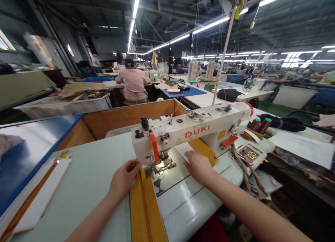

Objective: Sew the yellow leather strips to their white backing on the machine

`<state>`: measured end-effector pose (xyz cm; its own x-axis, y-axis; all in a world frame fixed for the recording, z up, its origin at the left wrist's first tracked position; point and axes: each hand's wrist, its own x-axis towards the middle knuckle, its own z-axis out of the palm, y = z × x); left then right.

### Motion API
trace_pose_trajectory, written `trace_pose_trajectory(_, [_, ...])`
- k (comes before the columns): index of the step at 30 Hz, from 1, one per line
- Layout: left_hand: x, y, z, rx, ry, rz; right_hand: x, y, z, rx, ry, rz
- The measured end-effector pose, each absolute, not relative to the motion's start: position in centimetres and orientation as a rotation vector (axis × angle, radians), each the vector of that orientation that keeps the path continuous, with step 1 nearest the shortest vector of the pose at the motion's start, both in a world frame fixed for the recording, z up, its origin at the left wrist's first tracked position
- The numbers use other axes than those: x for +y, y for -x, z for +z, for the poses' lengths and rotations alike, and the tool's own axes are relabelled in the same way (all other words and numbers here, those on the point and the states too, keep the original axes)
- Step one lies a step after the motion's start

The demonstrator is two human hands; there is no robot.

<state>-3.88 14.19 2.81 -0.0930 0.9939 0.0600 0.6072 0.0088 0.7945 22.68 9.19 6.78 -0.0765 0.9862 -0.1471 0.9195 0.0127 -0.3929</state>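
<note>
"Where's the mustard strip [142, 210]?"

"On the table just left of the sewing machine [172, 134], running from the needle end toward me, with a long seam or fold down its length."

"And your hands?"

"My left hand [125, 177] is at the strip's far end, close beside the machine's head, thumb and fingertips drawn together. I can't tell whether they really pinch the strip. My right hand [198, 166] is in front of the machine's arm, fingers bent over a white piece [182, 148]. I touch it, but whether I grip it I can't tell, since the thumb is hidden."

"What's under the arm?"

"More mustard material [202, 148], right beside the white piece."

"Anything else around the machine?"

"To its right, near its base, a small tray [248, 161] of metal rings. Well to its left, a white panel [43, 195] beside a mustard strap [28, 196]. Beyond it, two tall thread cones [192, 70] and, farther off, a co-worker [134, 81] in pink, seated."
</note>
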Motion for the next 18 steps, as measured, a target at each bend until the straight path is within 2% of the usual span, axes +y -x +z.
trace_pose_trajectory(7, [12.5, 4.9, 2.6, 1.866, -1.719, 0.927, 11.4, -23.3, 5.9, -2.14, 2.224, 0.327])
trace_pose_trajectory(18, [7.2, 7.3, 1.0, 1.924, -1.886, 1.059, 12.3, -24.4, 5.0, -2.041, 2.197, 0.449])
